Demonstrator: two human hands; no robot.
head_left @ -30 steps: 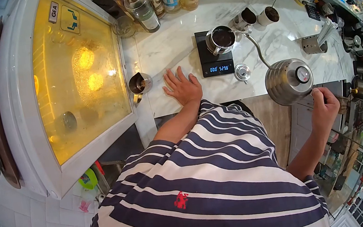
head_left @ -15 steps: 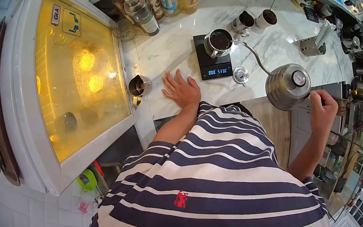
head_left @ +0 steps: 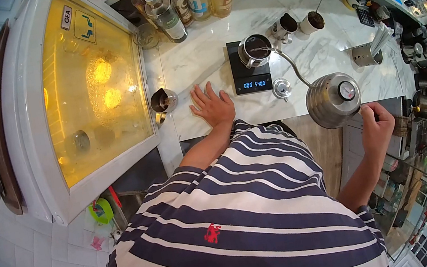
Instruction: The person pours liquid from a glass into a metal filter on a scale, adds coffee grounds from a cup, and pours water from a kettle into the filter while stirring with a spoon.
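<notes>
So the scale (head_left: pixel 251 73) readout has crept up, meaning water's going in. Right hand (head_left: pixel 377 124) grips the gooseneck kettle (head_left: pixel 332 99), spout over the steel dripper (head_left: pixel 254 50) on the far counter. Left hand (head_left: pixel 213 105) rests flat, open, nearby.

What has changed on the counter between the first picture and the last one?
The gooseneck kettle, gripped by the right hand, has shifted slightly left, so its spout tip now hangs over the metal cup on the scale. The scale display rose from about 529 to 540. The left hand stays flat on the marble counter; nothing was let go.
</notes>
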